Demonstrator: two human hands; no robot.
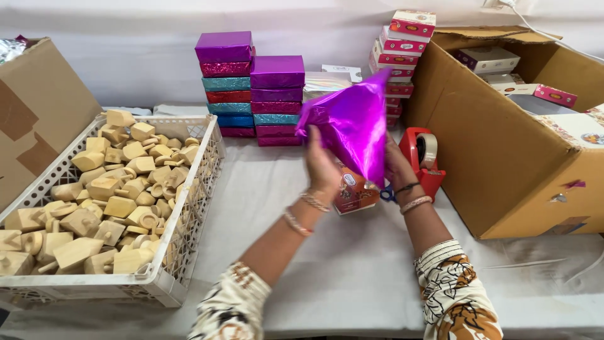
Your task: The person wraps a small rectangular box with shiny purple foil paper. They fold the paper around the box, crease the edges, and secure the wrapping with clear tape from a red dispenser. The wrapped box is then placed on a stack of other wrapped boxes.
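A sheet of shiny purple wrapping foil (352, 126) is lifted above the table, held between both hands. My left hand (322, 165) grips its left lower edge and my right hand (397, 165) holds its right side from behind. Under the foil, a small orange-and-white printed box (353, 192) lies tilted on the white table cover, between my wrists. Blue scissor handles (386, 194) peek out beside my right wrist.
A white plastic crate (189, 208) full of wooden spinning tops (107, 195) stands at left. Stacks of foil-wrapped boxes (251, 88) line the back. A red tape dispenser (424, 157) and an open cardboard carton (503, 145) with small boxes sit at right.
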